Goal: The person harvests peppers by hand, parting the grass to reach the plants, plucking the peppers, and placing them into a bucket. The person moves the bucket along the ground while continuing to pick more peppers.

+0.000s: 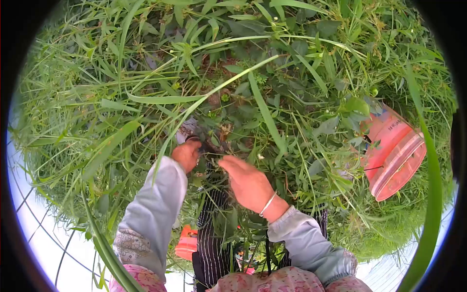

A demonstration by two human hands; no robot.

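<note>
My left hand [187, 155] is low among the weeds, beside a greyish-white patch [187, 128] that I cannot identify. Its fingers are curled closed, and leaves and shadow hide whatever may be in them. To its right, my right hand [249, 184] reaches across with fingers stretched out towards the left hand, a silver bangle [268, 204] on its wrist. Nothing shows in its grasp, though the fingertips are partly among leaves. Green stems and broad leaves [243, 124] surround both hands. One long pale stem [221, 88] arches in front of and above them.
A translucent red-pink bucket [395, 151] lies tilted in the grass at right. A smaller orange-red container [187, 243] is at lower left, near my striped trousers [212, 219]. Long grass blades [430, 194] cross close to the camera. Wire mesh [53, 243] shows at far left.
</note>
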